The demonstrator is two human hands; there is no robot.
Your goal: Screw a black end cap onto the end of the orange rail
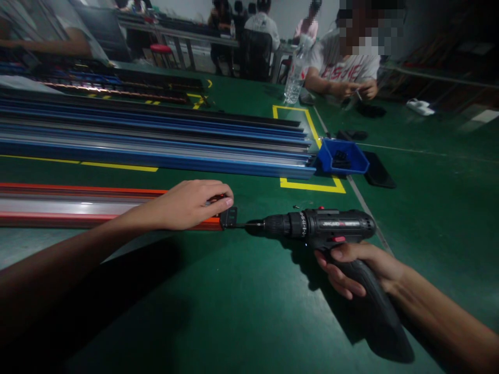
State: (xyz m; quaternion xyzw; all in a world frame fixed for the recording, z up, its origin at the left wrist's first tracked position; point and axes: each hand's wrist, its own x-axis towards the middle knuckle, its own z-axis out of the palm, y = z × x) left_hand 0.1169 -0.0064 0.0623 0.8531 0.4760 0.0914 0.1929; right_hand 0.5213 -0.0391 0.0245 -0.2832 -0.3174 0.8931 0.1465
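Note:
My right hand [351,270] is wrapped round the handle of a black cordless drill [335,223], which lies level and points left. The tip of its long bit [244,225] meets the lower corner of a black end cap [231,215]. This cap sits on the right end of a long orange and silver metal profile [86,205] on the green table. My left hand [195,204] grips the profile's end from above, its fingers curled over beside the cap. A small dark screw [296,206] lies on the table just behind the drill.
Several long blue profiles [175,148] lie behind the orange one. Near their right ends stand a blue bin [343,156] with black parts, a dark phone-like slab [378,170] and a plastic bottle [295,78]. A person [343,72] sits across the table, handling something small.

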